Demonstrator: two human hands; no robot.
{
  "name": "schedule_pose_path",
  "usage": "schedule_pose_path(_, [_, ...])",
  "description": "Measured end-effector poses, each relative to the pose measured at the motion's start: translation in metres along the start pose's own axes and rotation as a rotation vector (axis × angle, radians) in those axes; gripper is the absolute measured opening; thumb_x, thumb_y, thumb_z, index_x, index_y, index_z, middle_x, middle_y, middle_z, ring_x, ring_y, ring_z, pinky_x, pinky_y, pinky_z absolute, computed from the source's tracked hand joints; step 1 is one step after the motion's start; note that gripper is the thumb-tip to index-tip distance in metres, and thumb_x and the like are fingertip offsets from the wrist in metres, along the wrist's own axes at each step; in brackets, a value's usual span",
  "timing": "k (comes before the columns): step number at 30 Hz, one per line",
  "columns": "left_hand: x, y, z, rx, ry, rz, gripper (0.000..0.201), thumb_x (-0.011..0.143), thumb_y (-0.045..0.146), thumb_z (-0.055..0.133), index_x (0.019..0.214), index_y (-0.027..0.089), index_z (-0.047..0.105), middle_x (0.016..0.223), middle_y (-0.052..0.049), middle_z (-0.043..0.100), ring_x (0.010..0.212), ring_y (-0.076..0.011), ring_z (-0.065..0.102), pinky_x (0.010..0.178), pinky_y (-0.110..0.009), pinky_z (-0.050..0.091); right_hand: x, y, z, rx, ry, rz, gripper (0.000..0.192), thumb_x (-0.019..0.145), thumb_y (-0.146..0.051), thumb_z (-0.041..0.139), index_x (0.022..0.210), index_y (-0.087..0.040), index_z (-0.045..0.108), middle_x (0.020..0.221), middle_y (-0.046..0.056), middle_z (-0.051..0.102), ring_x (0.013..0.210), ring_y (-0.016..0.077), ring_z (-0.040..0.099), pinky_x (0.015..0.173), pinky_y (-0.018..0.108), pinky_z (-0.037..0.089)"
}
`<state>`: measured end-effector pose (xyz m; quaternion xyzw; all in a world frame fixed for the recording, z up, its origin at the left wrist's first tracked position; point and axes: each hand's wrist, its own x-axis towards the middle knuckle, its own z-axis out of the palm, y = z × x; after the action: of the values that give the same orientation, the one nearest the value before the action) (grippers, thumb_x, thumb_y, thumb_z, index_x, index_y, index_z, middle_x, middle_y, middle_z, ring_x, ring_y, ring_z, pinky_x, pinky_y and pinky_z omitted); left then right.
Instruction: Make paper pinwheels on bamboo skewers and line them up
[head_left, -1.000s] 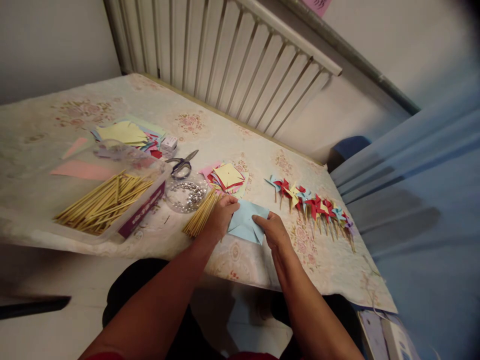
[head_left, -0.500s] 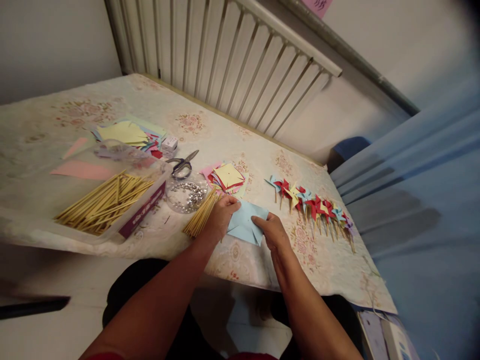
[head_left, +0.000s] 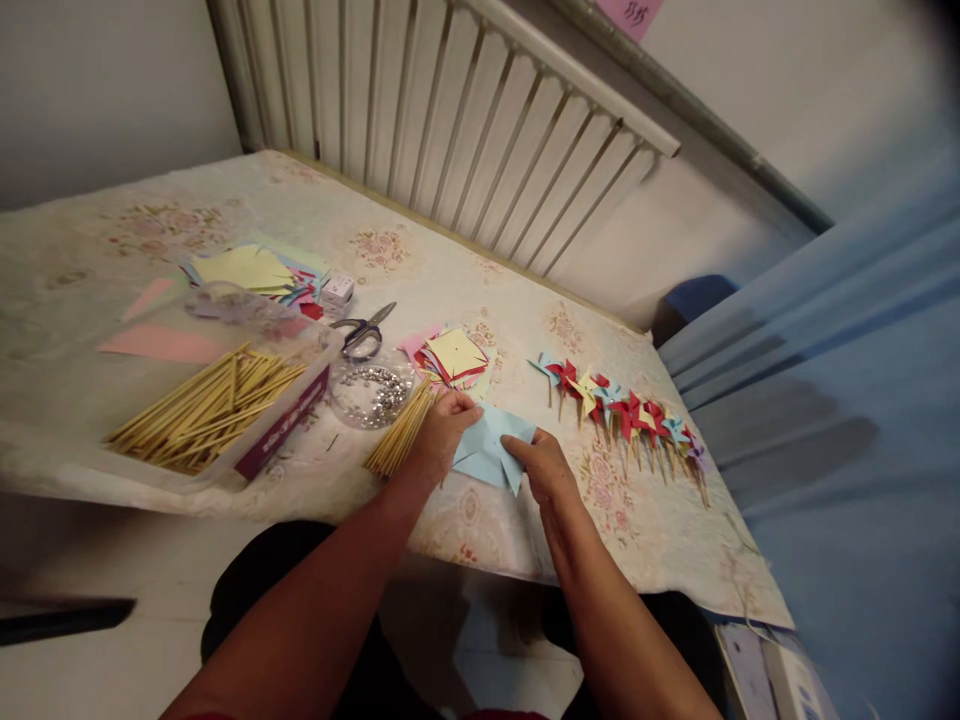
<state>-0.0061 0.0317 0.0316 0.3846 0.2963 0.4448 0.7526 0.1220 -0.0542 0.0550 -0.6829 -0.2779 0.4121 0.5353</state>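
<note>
Blue paper folded a little further on the counter (head_left: pixel 225 210).

Head view: the blue paper (head_left: pixel 487 450) is pinned flat near the counter's front edge, beside the sticks (head_left: pixel 401 435). The left hand (head_left: pixel 442 430) is closed on its upper-left corner; the right hand (head_left: pixel 544 465) pinches the right flap, drawn slightly further inward than a second ago, so a fold is being formed.
</note>
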Motion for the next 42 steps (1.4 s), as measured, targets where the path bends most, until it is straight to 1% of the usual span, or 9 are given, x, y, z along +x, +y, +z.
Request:
schedule_pose_path(18, [0.001,0.000,0.000,0.002,-0.018,-0.013,0.018,0.064,0.026,0.069,0.073,0.017,0.056,0.062,0.004,0.053,0.056,-0.0088,0.047,0.054,-0.022,0.035,-0.003,-0.001,0.001,-0.027,-0.009,-0.039,0.032,0.060,-0.033,0.073,0.086,-0.015,0.067,0.077,0.003,0.070,0.063,0.0170,0.060,0.065,0.031,0.048])
schedule_pose_path(20, [0.002,0.000,0.000,-0.010,-0.031,-0.029,0.019,0.064,0.026,0.069,0.075,0.017,0.056,0.062,0.004,0.053,0.055,-0.0086,0.046,0.054,-0.022,0.034,-0.004,-0.005,0.000,-0.136,0.072,-0.092,0.033,0.062,-0.034,0.070,0.088,-0.016,0.066,0.075,0.002,0.067,0.063,0.0165,0.059,0.063,0.031,0.047])
schedule_pose_path(21, [0.002,0.000,0.000,-0.009,-0.031,-0.031,0.019,0.064,0.026,0.068,0.075,0.018,0.055,0.062,0.005,0.053,0.055,-0.0085,0.046,0.054,-0.022,0.034,-0.006,-0.007,-0.001,-0.212,0.159,-0.149,0.033,0.063,-0.034,0.069,0.089,-0.016,0.065,0.074,0.002,0.066,0.064,0.0166,0.058,0.064,0.031,0.047])
schedule_pose_path(24, [0.002,0.000,0.001,0.029,0.002,-0.011,0.019,0.063,0.025,0.068,0.075,0.017,0.055,0.062,0.005,0.052,0.056,-0.0087,0.047,0.055,-0.022,0.034,-0.015,-0.013,0.001,-0.433,0.509,-0.405,0.028,0.068,-0.032,0.064,0.090,-0.016,0.063,0.076,0.002,0.063,0.069,0.0173,0.058,0.070,0.032,0.047])
schedule_pose_path(26, [0.002,0.000,0.001,0.061,0.031,0.005,0.020,0.063,0.024,0.068,0.078,0.017,0.056,0.064,0.004,0.053,0.057,-0.0092,0.048,0.056,-0.022,0.035,-0.022,-0.014,0.007,-0.528,0.594,-0.545,0.018,0.074,-0.031,0.059,0.085,-0.017,0.061,0.074,0.002,0.061,0.068,0.0167,0.057,0.070,0.032,0.047])
schedule_pose_path(29, [0.001,-0.002,0.002,0.090,0.068,0.022,0.025,0.065,0.023,0.066,0.086,0.018,0.056,0.070,0.003,0.057,0.062,-0.0107,0.052,0.059,-0.023,0.038,-0.028,-0.009,0.021,-0.622,0.384,-0.613,0.010,0.078,-0.028,0.056,0.078,-0.019,0.061,0.074,0.002,0.061,0.067,0.0158,0.057,0.067,0.030,0.047])
schedule_pose_path(32, [0.001,-0.003,0.002,0.115,0.073,0.049,0.029,0.066,0.020,0.064,0.094,0.018,0.054,0.076,0.001,0.058,0.068,-0.0120,0.056,0.063,-0.024,0.041,-0.028,-0.001,0.036,-0.645,0.216,-0.619,0.015,0.078,-0.025,0.055,0.089,-0.018,0.064,0.085,0.005,0.065,0.076,0.0172,0.060,0.071,0.030,0.049])
schedule_pose_path(37, [-0.001,-0.002,0.003,0.168,0.053,0.092,0.026,0.068,0.018,0.062,0.094,0.017,0.055,0.076,0.001,0.057,0.072,-0.0123,0.057,0.066,-0.024,0.043,-0.024,0.003,0.048,-0.605,0.164,-0.585,0.030,0.079,-0.027,0.056,0.105,-0.015,0.064,0.096,0.009,0.066,0.082,0.0189,0.062,0.077,0.033,0.051])
schedule_pose_path(42, [-0.003,0.000,0.002,0.196,0.034,0.086,0.017,0.074,0.029,0.061,0.086,0.018,0.055,0.070,0.001,0.058,0.066,-0.0122,0.057,0.062,-0.024,0.043,-0.025,-0.004,0.047,-0.506,0.130,-0.470,0.030,0.078,-0.033,0.059,0.103,-0.018,0.066,0.096,0.007,0.069,0.078,0.0184,0.063,0.076,0.032,0.049])
